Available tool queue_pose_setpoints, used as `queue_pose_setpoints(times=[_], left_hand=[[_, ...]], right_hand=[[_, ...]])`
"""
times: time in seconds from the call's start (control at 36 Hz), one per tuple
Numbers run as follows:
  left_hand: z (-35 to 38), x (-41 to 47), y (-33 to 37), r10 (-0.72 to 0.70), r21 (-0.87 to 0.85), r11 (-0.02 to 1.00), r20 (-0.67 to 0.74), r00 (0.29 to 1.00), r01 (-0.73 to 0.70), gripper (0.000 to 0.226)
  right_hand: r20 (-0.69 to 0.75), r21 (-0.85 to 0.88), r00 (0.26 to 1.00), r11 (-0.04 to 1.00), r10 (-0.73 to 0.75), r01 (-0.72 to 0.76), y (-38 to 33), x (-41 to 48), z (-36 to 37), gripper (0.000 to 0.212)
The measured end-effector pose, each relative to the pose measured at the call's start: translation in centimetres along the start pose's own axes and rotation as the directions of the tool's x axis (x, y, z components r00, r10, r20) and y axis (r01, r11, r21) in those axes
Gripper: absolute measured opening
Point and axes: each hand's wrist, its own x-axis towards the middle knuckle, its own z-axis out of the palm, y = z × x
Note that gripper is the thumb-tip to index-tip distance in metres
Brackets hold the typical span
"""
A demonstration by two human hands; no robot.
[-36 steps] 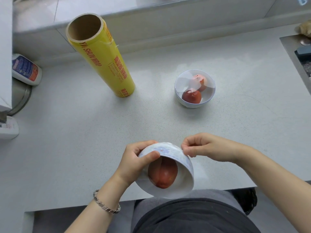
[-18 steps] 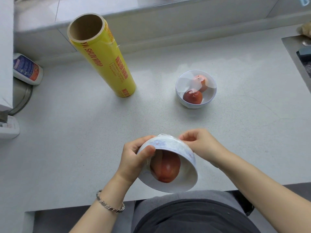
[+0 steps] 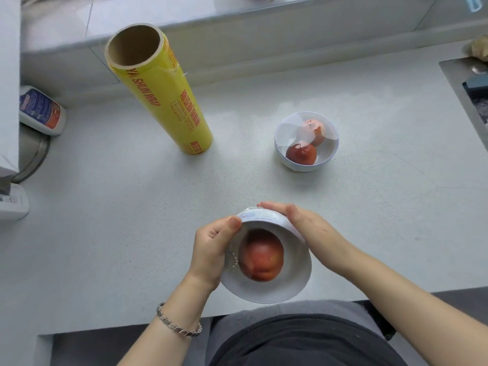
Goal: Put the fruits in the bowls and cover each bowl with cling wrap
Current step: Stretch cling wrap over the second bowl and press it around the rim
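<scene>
Pale grey speckled counter [image 3: 105, 233] fills most of the view and runs back to a low ledge [image 3: 264, 30] of the same light stone along the wall. Its front edge lies just under the person's arms. At the far right a sink [image 3: 454, 83] is set into it. Left of middle a yellow roll [image 3: 169, 107] of cling wrap stands upright on the counter, its cardboard core open to the top. At the front edge the white near bowl [image 3: 264, 289] is held off the counter, tipped so its mouth faces the camera. The left hand [image 3: 211, 249] grips its left side, thumb on the rim and fingers curled behind. The right hand [image 3: 303, 225] lies over the bowl's outer wall, fingers nearly straight and pressed flat on it. Well behind, right of the roll, the far bowl [image 3: 298, 166] sits upright with film over its mouth and two fruits [image 3: 301, 154] inside. A bottle [image 3: 42, 112] lies at the left edge. One red fruit [image 3: 261, 256] sits in the near bowl, with crinkled film beside it at the rim. A bracelet [image 3: 179, 323] circles the left wrist
</scene>
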Motion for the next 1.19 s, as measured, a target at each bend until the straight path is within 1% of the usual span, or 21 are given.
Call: queue_pose_setpoints(times=[0.06, 0.08, 0.11, 0.14, 0.17, 0.22, 0.25, 0.28, 0.33, 0.39, 0.44, 0.53, 0.58, 0.61, 0.67, 0.72, 0.81, 0.94, 1.06, 1.11, 1.19], left_hand=[[-0.1, 0.0, -0.2, -0.002, 0.012, 1.0, -0.006, 1.0, 0.002, 0.056], [-0.1, 0.0, -0.2, -0.004, 0.017, 1.0, -0.018, 1.0, 0.004, 0.06], [-0.1, 0.1, -0.2, -0.016, 0.015, 1.0, -0.03, 0.999, 0.016, 0.06], [-0.1, 0.1, 0.0, -0.03, 0.006, 1.0, -0.04, 0.999, 0.03, 0.053], [-0.1, 0.2, 0.3, -0.044, -0.013, 0.999, -0.04, 0.998, 0.043, 0.041], [0.0, 0.3, 0.6, -0.054, -0.011, 0.998, -0.02, 0.998, 0.054, 0.026], [0.1, 0.3, 0.8, -0.048, 0.003, 0.999, -0.005, 0.999, 0.048, 0.025], [0.2, 0.3, 0.8, -0.039, 0.016, 0.999, 0.006, 0.999, 0.039, 0.025], [0.2, 0.3, 0.7, -0.026, 0.023, 0.999, 0.013, 1.0, 0.026, 0.027], [0.2, 0.4, 0.7, -0.021, 0.027, 0.999, 0.021, 1.0, 0.021, 0.024], [0.2, 0.4, 0.5, -0.007, 0.042, 0.999, 0.031, 0.999, 0.006, 0.022], [0.0, 0.5, -0.2, -0.035, 0.071, 0.997, -0.026, 0.999, 0.036, 0.044], [0.0, 0.5, -0.4, -0.088, 0.069, 0.993, -0.112, 0.99, 0.096, 0.075], [0.0, 0.6, -0.1, -0.13, 0.05, 0.989, -0.163, 0.978, 0.14, 0.083], [-0.1, 1.1, 0.2, -0.259, -0.031, 0.965, -0.241, 0.935, 0.26, 0.083], [-0.5, 2.0, 0.1, -0.364, -0.134, 0.931, -0.274, 0.89, 0.339, 0.082], [-0.9, 3.3, 0.0, -0.421, -0.192, 0.905, -0.256, 0.871, 0.38, 0.094], [-1.0, 5.8, 0.7, -0.438, -0.136, 0.898, -0.198, 0.877, 0.418, 0.073], [-1.0, 8.2, 1.3, -0.424, -0.066, 0.906, -0.159, 0.892, 0.419, 0.051], [-1.3, 9.4, 1.7, -0.42, -0.06, 0.907, -0.186, 0.888, 0.417, 0.05], [-2.3, 11.1, 1.8, -0.323, 0.034, 0.933, -0.349, 0.879, 0.357, 0.047]], right_hand=[[0.07, -0.075, 0.99, 0.991, 0.119, -0.114, 0.3, 0.4, -0.6, 0.072], [0.081, -0.142, 0.981, 0.976, 0.176, -0.164, 0.2, 0.6, -0.8, 0.081], [0.062, -0.207, 0.977, 0.96, 0.205, -0.188, 0.3, 0.7, -1.0, 0.086], [0.025, -0.232, 0.982, 0.957, 0.186, -0.175, 0.1, 0.8, -1.1, 0.087], [-0.011, -0.21, 0.993, 0.97, 0.122, -0.121, -0.2, 0.8, -1.2, 0.086], [-0.033, -0.078, 0.999, 0.996, -0.035, 0.032, -1.0, 0.9, -1.2, 0.084], [-0.01, -0.035, 0.997, 0.996, -0.083, 0.082, -1.5, 0.9, -1.2, 0.083], [0.024, -0.029, 0.995, 0.994, -0.1, 0.101, -1.8, 0.9, -1.0, 0.078], [0.091, -0.101, 0.993, 0.991, -0.077, 0.086, -2.2, 1.0, -0.5, 0.06], [0.105, -0.15, 0.993, 0.986, -0.057, 0.072, -2.0, 1.3, -0.2, 0.046], [0.127, -0.131, 0.992, 0.99, -0.025, 0.041, -1.9, 1.4, -0.2, 0.036], [0.143, -0.072, 0.988, 0.996, 0.057, -0.047, -1.2, 1.4, -0.7, 0.047], [0.131, -0.008, 0.988, 0.996, 0.086, -0.086, -0.5, 1.2, -1.3, 0.054], [0.113, 0.033, 0.989, 0.994, 0.098, -0.102, -0.1, 1.1, -1.6, 0.054], [0.082, 0.135, 0.985, 0.977, 0.153, -0.163, 0.6, 0.8, -2.0, 0.052], [0.075, 0.188, 0.972, 0.955, 0.221, -0.231, 1.2, 0.6, -2.1, 0.046], [0.058, 0.215, 0.97, 0.946, 0.236, -0.243, 1.8, 0.7, -1.9, 0.03], [-0.022, 0.212, 0.98, 0.959, 0.199, -0.19, 2.1, 2.0, -1.4, 0.027], [-0.16, 0.287, 0.967, 0.946, 0.198, -0.147, 2.6, 3.8, -0.9, 0.023], [-0.226, 0.317, 0.955, 0.941, 0.193, -0.115, 2.6, 5.0, -0.8, 0.023], [-0.32, 0.334, 0.925, 0.938, 0.207, -0.095, 2.6, 7.7, -0.7, 0.026]])
